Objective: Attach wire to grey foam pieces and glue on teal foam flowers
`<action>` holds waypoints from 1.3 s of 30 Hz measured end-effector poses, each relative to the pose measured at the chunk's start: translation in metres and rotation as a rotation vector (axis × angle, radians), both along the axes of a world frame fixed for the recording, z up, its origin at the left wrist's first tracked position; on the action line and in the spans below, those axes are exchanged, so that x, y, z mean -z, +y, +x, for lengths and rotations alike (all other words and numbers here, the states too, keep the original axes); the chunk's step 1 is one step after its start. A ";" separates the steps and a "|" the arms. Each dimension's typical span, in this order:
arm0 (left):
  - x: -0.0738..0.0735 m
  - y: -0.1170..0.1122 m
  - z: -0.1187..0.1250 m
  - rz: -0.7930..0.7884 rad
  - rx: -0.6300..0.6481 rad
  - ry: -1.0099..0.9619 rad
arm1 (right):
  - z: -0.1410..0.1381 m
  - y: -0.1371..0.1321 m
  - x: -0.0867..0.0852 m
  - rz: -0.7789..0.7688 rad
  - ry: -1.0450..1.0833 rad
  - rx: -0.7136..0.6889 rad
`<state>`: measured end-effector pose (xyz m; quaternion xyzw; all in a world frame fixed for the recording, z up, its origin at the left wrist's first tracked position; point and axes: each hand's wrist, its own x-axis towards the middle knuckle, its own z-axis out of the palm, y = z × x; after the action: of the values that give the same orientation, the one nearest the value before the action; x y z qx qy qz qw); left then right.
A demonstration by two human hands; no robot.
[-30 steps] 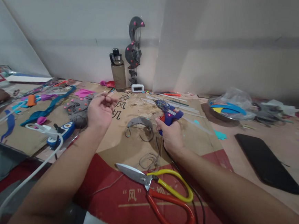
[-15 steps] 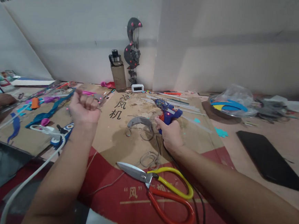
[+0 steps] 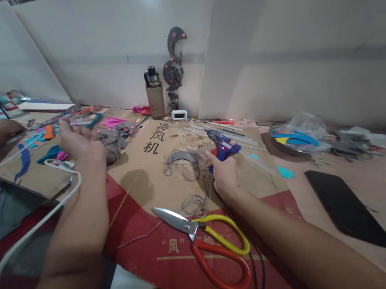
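My right hand (image 3: 226, 174) is wrapped around the handle of a blue hot glue gun (image 3: 224, 149), its nozzle pointing up and left over the cardboard (image 3: 133, 175). Left of the gun lies a grey crescent-shaped piece with cord along its edge (image 3: 182, 156). My left hand (image 3: 77, 142) hovers over the scraps on the left, its fingers too blurred to show whether they hold anything. Beside it are grey pieces with pink dots (image 3: 118, 134). Large scissors with one yellow and one red handle (image 3: 191, 228) lie partly spread in front, near a loose coil of grey cord (image 3: 194, 203).
Against the white board stand a drink bottle (image 3: 154, 98) and a dark hanging ornament (image 3: 174, 67). A bowl (image 3: 298, 146) with blue and yellow pieces and a black phone (image 3: 348, 208) are on the right. A white cable (image 3: 36, 228) runs at left, near another person's hand (image 3: 9, 128).
My left hand has moved left and slightly down, uncovering grey pink-dotted pieces. My right hand stays around the glue gun in nearly the same place. The view has shifted slightly.
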<state>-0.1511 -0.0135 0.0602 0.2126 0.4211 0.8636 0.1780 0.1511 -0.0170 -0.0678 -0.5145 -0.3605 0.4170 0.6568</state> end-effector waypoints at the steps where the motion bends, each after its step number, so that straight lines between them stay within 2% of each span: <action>1: 0.001 0.002 -0.005 0.031 -0.022 -0.050 | 0.000 0.001 0.000 -0.004 0.030 0.019; 2: 0.004 0.004 -0.006 0.020 -0.037 -0.087 | 0.001 0.003 0.001 -0.002 0.065 0.032; 4: 0.011 0.010 0.004 -0.025 0.030 -0.041 | 0.001 0.005 0.002 0.012 0.124 0.043; 7: 0.027 0.016 0.041 -0.179 0.297 0.166 | 0.001 0.006 0.003 0.015 0.132 0.047; 10: 0.047 0.014 0.081 -0.379 0.622 0.420 | 0.000 0.003 0.001 0.001 0.051 0.021; 12: 0.060 0.008 0.104 -0.470 0.760 0.543 | -0.002 0.000 0.000 0.014 0.002 -0.022; 14: 0.071 0.002 0.122 -0.523 0.964 0.569 | -0.003 -0.002 0.000 0.026 -0.019 -0.062; 16: 0.079 -0.004 0.136 -0.596 1.172 0.505 | -0.004 -0.003 0.000 0.029 -0.025 -0.090; 19: 0.086 -0.007 0.147 -0.637 1.375 0.430 | -0.004 -0.003 0.002 0.042 -0.025 -0.115; 21: 0.088 -0.006 0.148 -0.641 1.407 0.429 | -0.004 -0.002 0.002 0.054 -0.018 -0.119; 32: 0.090 0.002 0.144 -0.669 1.293 0.343 | -0.003 -0.001 0.003 0.029 -0.052 -0.131; 39: 0.093 0.003 0.145 -0.664 1.286 0.284 | -0.002 0.000 0.007 0.009 -0.095 -0.093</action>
<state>-0.0059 -0.0100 -0.0332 0.4621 0.4714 0.3798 0.6481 0.1490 -0.0166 -0.0747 -0.5135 -0.4168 0.4206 0.6211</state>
